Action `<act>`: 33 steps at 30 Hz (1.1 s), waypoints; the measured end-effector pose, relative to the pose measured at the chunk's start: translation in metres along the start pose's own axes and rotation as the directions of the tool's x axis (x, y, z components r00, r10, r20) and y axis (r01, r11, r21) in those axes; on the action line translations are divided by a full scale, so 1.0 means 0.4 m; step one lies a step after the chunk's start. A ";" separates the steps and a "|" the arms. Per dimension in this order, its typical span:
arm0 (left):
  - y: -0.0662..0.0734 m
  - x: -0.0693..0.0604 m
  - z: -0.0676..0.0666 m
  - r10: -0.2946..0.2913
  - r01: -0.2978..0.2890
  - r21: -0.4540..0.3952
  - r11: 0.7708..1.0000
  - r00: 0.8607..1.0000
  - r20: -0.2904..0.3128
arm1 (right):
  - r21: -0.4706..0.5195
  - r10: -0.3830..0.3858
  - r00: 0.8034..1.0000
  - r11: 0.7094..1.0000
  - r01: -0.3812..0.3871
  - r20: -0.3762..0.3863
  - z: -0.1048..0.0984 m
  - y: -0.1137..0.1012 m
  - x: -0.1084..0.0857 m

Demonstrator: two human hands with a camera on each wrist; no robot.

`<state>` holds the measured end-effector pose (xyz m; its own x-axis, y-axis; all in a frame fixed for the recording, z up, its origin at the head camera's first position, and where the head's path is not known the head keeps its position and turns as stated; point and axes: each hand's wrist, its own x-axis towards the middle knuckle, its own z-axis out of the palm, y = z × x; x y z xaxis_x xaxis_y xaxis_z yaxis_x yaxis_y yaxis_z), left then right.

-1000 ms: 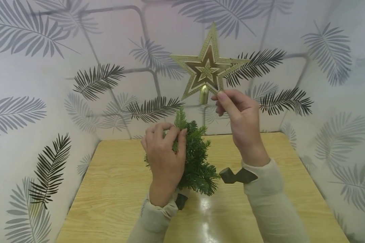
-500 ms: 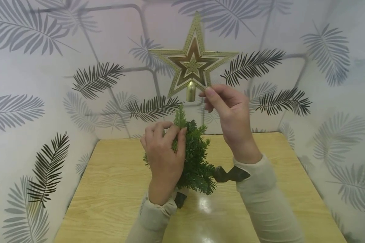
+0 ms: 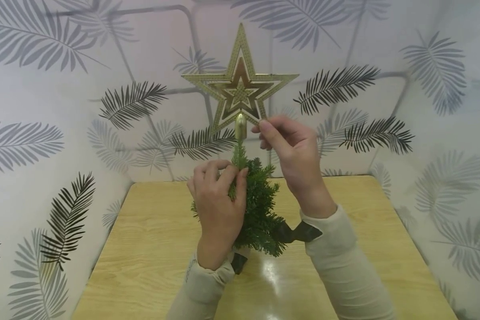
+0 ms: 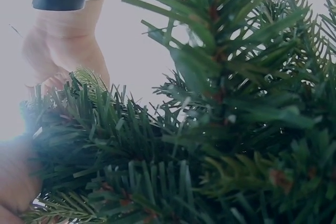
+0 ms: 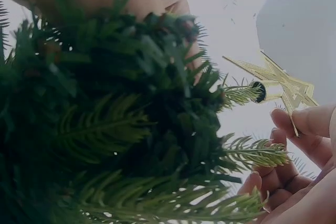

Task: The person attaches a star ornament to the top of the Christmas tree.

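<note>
A gold star tree topper (image 3: pixel 241 91) stands upright above a small green artificial Christmas tree (image 3: pixel 260 209). My right hand (image 3: pixel 298 153) pinches the star's lower right point between thumb and fingers. The star's short tube (image 3: pixel 241 126) meets the tip of the top sprig (image 3: pixel 239 155); in the right wrist view the sprig's end (image 5: pixel 241 94) lies at the tube's dark mouth. My left hand (image 3: pixel 220 202) holds the tree just below that tip, thumb and index finger pinching the top sprig. Needles fill most of the left wrist view and hide the left fingertips there.
A light wood table (image 3: pixel 152 249) lies beneath the tree. Behind it rises a pale wall (image 3: pixel 324 26) with a printed leaf pattern. Dark straps with a black piece (image 3: pixel 304 232) circle the sleeve cuffs. The tree's base is hidden by the left arm and the branches.
My right hand has carried the star leftward, from right of the tree to over its top, then lowered it onto the sprig tip. The left hand has kept its place.
</note>
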<state>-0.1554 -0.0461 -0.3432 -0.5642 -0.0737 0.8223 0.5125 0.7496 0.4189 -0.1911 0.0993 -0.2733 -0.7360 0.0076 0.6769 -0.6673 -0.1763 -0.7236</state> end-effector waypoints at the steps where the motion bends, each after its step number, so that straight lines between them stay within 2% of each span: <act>1: 0.001 0.000 0.000 0.002 -0.002 0.000 1.000 1.000 0.001 | -0.005 0.002 1.000 1.000 -0.002 0.001 0.000 0.001 -0.001; 11: 0.001 -0.001 0.001 0.001 -0.001 0.007 1.000 1.000 0.010 | -0.083 0.020 0.999 0.996 -0.017 0.041 -0.004 0.002 -0.013; 18: 0.001 0.000 0.000 -0.009 0.009 0.004 1.000 1.000 0.013 | -0.095 0.019 0.999 0.995 -0.016 0.038 -0.003 0.007 -0.017; 25: 0.000 -0.002 0.001 0.000 0.000 0.016 1.000 1.000 0.004 | -0.110 -0.043 0.998 0.993 0.049 0.053 -0.002 0.009 -0.022; 33: 0.000 -0.003 -0.001 0.005 -0.005 0.023 1.000 1.000 0.008 | -0.231 -0.111 0.991 0.965 0.124 0.070 -0.008 0.008 -0.029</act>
<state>-0.1542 -0.0464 -0.3440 -0.5668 -0.0650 0.8213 0.5005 0.7647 0.4060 -0.1852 0.1018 -0.2841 -0.6476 -0.0421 0.7609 -0.7618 0.0581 -0.6452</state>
